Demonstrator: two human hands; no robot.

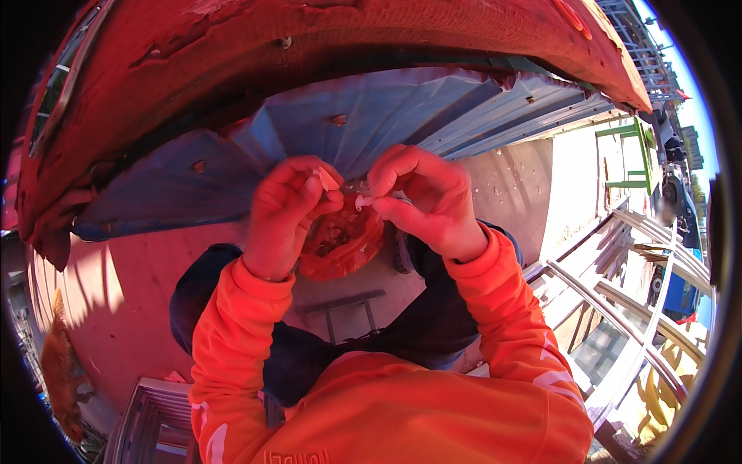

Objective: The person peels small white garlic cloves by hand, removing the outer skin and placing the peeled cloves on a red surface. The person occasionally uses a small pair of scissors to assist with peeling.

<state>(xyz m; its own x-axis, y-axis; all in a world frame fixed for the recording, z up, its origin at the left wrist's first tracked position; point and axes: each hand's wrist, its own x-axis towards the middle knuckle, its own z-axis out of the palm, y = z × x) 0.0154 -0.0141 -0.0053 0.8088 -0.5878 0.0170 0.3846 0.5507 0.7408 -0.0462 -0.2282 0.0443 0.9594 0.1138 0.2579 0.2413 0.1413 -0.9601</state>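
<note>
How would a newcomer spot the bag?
Find the ribbed blue sheet across the upper middle. Below it, beneath the left hand and right hand, sits the open bag between dark trouser legs. Its crinkled red plastic sets it apart from those legs.

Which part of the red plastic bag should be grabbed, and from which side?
Probably the near rim of the red plastic bag, from above on the wearer's side: its folds show uncovered there and the mouth appears to face up, while the left hand and right hand overlap the far edge in view.
</note>
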